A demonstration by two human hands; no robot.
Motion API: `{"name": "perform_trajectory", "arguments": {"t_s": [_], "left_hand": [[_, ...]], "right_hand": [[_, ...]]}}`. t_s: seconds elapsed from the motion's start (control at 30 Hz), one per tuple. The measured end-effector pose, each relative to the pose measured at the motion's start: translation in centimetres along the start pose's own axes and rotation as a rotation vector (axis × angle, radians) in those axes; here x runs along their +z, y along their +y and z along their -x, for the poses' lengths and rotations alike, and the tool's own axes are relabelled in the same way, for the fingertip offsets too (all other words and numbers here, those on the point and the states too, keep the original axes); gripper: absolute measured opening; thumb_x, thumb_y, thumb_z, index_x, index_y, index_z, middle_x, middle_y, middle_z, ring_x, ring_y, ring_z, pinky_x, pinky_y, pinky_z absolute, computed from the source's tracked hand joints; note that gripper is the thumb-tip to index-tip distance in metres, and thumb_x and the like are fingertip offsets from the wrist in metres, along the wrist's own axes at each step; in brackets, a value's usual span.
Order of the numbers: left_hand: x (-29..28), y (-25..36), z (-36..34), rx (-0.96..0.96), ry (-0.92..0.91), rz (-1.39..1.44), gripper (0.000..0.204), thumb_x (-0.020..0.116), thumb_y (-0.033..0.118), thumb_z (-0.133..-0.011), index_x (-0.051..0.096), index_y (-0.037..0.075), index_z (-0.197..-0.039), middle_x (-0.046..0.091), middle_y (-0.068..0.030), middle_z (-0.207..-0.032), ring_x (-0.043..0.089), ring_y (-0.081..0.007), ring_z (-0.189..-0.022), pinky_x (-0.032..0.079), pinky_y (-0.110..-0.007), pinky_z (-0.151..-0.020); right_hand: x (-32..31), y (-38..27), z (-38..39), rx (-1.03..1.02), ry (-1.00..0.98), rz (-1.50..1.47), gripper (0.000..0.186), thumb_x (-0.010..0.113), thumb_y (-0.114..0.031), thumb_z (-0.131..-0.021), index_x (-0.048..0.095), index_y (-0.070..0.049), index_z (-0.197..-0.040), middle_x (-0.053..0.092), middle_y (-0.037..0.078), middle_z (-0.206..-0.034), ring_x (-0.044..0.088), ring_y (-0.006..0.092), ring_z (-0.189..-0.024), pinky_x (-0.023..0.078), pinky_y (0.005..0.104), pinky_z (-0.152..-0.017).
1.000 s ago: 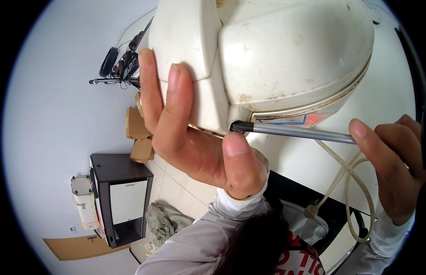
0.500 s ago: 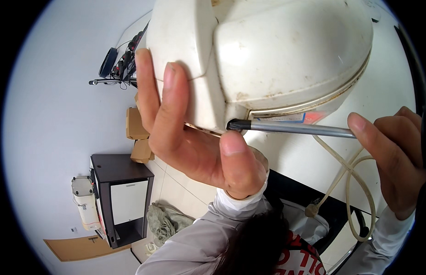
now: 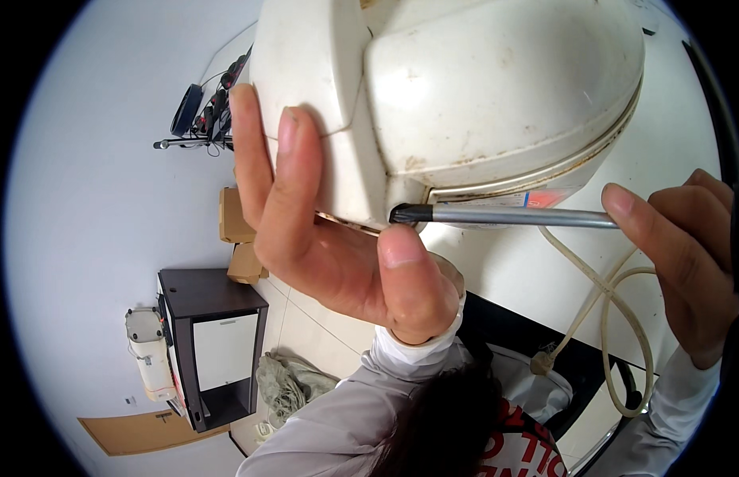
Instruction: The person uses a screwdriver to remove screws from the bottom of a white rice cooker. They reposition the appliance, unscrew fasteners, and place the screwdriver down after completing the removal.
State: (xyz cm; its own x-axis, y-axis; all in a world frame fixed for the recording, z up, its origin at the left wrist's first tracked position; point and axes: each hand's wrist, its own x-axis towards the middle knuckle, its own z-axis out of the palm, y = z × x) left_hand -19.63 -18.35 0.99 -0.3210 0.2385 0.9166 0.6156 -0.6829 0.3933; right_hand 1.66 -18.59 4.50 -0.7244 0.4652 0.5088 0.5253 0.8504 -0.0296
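A white, scuffed plastic appliance (image 3: 496,87) with a rounded lid and trim band fills the upper middle. My left hand (image 3: 329,238) is closed round its left corner, two fingers against the side and the thumb low by the recessed corner. A silver screwdriver (image 3: 512,215) lies nearly level across the front, its black tip in that recess just above my left thumb. My right hand (image 3: 679,262) grips the screwdriver at the right, index fingertip on the shaft; its handle is hidden. A cream power cord (image 3: 592,282) loops down beneath the appliance to a plug (image 3: 542,362).
The appliance is over a white table (image 3: 667,135). Beyond are black tangled gear (image 3: 212,107), cardboard boxes (image 3: 235,215), a dark cabinet (image 3: 198,286) with a white cylinder (image 3: 153,354) beside it, crumpled grey fabric (image 3: 282,385), and a wooden door (image 3: 123,433).
The appliance and my left hand have shifted slightly left. The screwdriver and my right hand have moved a little up and left, the tip staying in the same recess.
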Motion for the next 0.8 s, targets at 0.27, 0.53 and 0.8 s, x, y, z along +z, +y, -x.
{"name": "perform_trajectory", "arguments": {"t_s": [0.27,0.53,0.8], "left_hand": [[0.1,-0.1,0.1,-0.004,0.000,0.005,0.054,0.041,0.026,-0.080,0.035,-0.002,-0.127,0.034,-0.0226,-0.135,0.047,-0.0323,-0.117,0.048,-0.045,-0.094],[-0.3,-0.6,0.1,-0.007,-0.026,0.057,0.053,0.044,0.026,-0.081,0.036,-0.001,-0.126,0.032,-0.0243,-0.136,0.046,-0.0359,-0.117,0.049,-0.047,-0.093],[-0.8,-0.6,-0.5,0.052,-0.083,0.074,0.051,0.046,0.027,-0.082,0.040,-0.001,-0.125,0.030,-0.0248,-0.138,0.038,-0.0344,-0.125,0.036,-0.045,-0.102]], "right_hand": [[0.5,0.2,0.0,0.000,0.010,-0.001,0.036,0.060,-0.002,-0.080,0.057,-0.004,-0.115,0.054,0.016,-0.093,0.053,0.0231,-0.078,0.040,0.0240,-0.050],[-1.9,-2.8,0.9,0.103,-0.057,0.088,0.037,0.060,-0.001,-0.080,0.057,-0.005,-0.116,0.054,0.016,-0.095,0.053,0.0241,-0.080,0.041,0.0235,-0.051],[-4.9,-7.0,0.2,0.174,-0.145,0.395,0.037,0.061,0.000,-0.079,0.058,-0.007,-0.116,0.055,0.017,-0.096,0.055,0.0257,-0.082,0.042,0.0242,-0.051]]}}
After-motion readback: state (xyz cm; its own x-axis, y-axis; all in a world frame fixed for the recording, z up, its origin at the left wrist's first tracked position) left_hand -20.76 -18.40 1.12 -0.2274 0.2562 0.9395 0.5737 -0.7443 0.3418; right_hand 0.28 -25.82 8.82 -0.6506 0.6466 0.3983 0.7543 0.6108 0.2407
